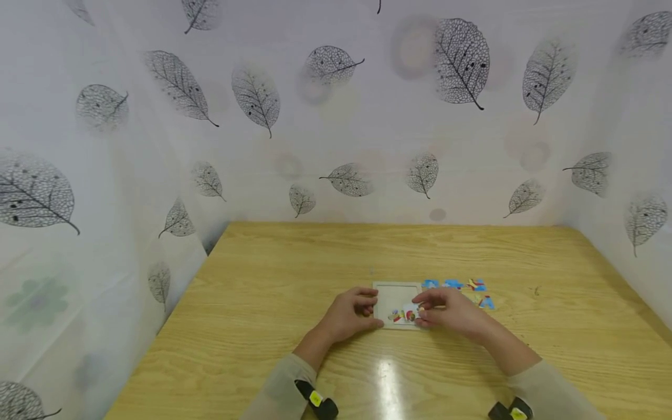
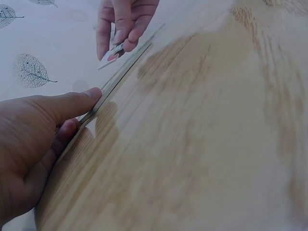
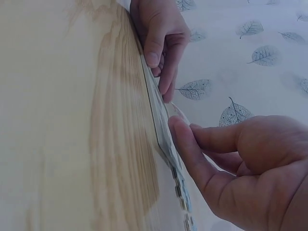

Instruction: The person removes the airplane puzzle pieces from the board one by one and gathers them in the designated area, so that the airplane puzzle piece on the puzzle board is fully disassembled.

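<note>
A pale, shallow puzzle tray point(image 1: 389, 293) lies on the table. In the head view my left hand point(image 1: 346, 315) grips its left side, the thumb at the near corner and the fingers higher along the edge. My right hand point(image 1: 454, 312) pinches a small jigsaw piece point(image 1: 410, 315) with a red patch low over the tray's near right part. The left wrist view shows this piece point(image 2: 109, 62) tilted between thumb and fingers. Beside it, a colourful jigsaw piece point(image 1: 396, 317) sits along the tray's near edge. The right fingers partly hide the tray's right side.
Several loose blue, yellow and red jigsaw pieces point(image 1: 452, 284) lie right of the tray, some partly behind the right hand. The wooden table point(image 1: 273, 274) meets leaf-patterned curtains point(image 1: 367, 116) at the back and sides.
</note>
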A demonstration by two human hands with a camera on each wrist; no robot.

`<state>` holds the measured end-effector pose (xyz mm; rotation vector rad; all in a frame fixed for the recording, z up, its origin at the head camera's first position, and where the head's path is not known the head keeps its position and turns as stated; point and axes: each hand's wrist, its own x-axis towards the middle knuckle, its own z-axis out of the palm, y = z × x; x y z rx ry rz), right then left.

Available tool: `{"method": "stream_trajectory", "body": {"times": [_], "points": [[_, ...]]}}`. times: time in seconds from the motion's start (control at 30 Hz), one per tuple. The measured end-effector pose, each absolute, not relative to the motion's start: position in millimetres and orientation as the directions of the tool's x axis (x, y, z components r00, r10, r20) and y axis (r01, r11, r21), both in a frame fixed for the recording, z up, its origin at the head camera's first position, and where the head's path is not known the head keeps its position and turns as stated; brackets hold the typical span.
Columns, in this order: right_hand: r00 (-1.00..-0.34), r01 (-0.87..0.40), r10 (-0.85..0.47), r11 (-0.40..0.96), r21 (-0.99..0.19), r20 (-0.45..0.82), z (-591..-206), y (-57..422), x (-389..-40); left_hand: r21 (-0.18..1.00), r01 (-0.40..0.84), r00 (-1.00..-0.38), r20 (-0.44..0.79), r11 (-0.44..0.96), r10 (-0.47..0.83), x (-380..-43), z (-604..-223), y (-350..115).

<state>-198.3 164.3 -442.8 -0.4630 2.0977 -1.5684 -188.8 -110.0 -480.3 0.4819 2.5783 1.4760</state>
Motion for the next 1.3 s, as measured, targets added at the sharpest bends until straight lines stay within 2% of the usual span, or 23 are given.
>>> {"method": "stream_trajectory", "body": {"times": [0.27, 0.5, 0.7, 0.87, 1.1, 1.3], "points": [[-0.838, 0.057, -0.512, 0.259, -0.964, -0.187, -444.3, 181.7, -194.6, 0.847, 0.192, -0.945, 0.025, 0.495, 0.325, -188.8, -480.8, -108.9], [-0.873, 0.056, -0.444, 0.317, -0.947, -0.2, -445.7, 194.6, -191.2, 0.848, 0.188, -0.945, 0.02, 0.495, 0.326, -187.9, -479.9, -108.1], [-0.881, 0.108, -0.401, 0.347, -0.932, -0.252, -444.2, 199.1, -188.8, 0.849, 0.193, -0.944, 0.025, 0.491, 0.329, -188.9, -479.6, -108.4], [-0.884, 0.093, -0.393, 0.38, -0.92, -0.252, -447.1, 196.9, -190.0, 0.85, 0.196, -0.944, 0.028, 0.488, 0.33, -188.4, -479.2, -107.9], [-0.933, 0.017, -0.293, 0.545, -0.838, -0.209, -445.8, 190.3, -185.3, 0.85, 0.193, -0.943, 0.023, 0.49, 0.331, -187.1, -479.9, -107.5], [-0.958, 0.027, -0.212, 0.61, -0.792, -0.196, -443.4, 185.7, -183.7, 0.851, 0.185, -0.946, 0.018, 0.492, 0.325, -187.4, -478.7, -108.0]]}}
